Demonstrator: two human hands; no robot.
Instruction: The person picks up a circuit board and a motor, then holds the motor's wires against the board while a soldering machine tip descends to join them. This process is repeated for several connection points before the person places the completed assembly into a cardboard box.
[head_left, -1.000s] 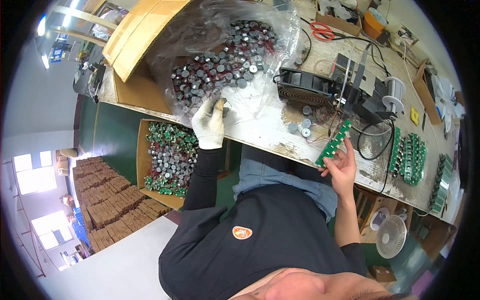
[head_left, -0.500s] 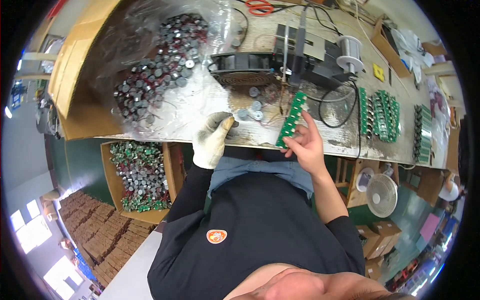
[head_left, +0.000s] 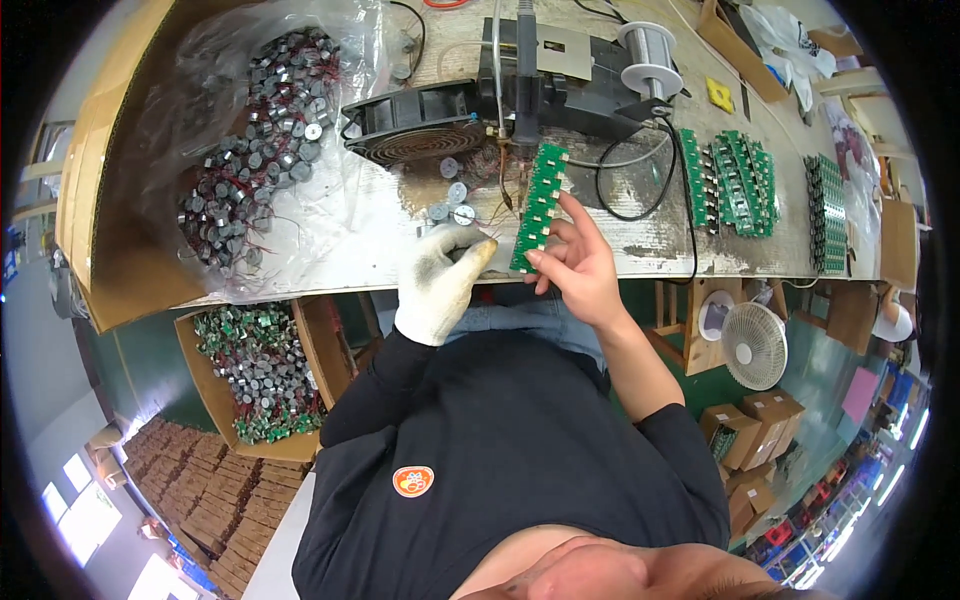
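My right hand (head_left: 580, 265), bare, grips the lower end of a green circuit board strip (head_left: 540, 205) between thumb and fingers. The strip stands tilted above the table's front edge, small pale parts along its side. Close by on the left is my left hand (head_left: 436, 288) in a white glove with dark, worn fingertips. Its thumb and fingers are pinched together, and what they hold, if anything, is too small to make out. Just beyond the glove lie several small round silver components (head_left: 457, 192) with thin wires. A soldering tip (head_left: 507, 195) points down beside the strip.
A black fan (head_left: 412, 125) stands behind the loose components, with a solder spool (head_left: 650, 60) farther right. Heaped wired components (head_left: 240, 180) lie on plastic at the left. More green boards (head_left: 745, 185) sit at the right. Below the table is a filled carton (head_left: 265, 370).
My gloved left hand has come nearer to my right hand and the board strip. The whole view has shifted, with table things appearing farther left and higher. My right hand keeps its grip.
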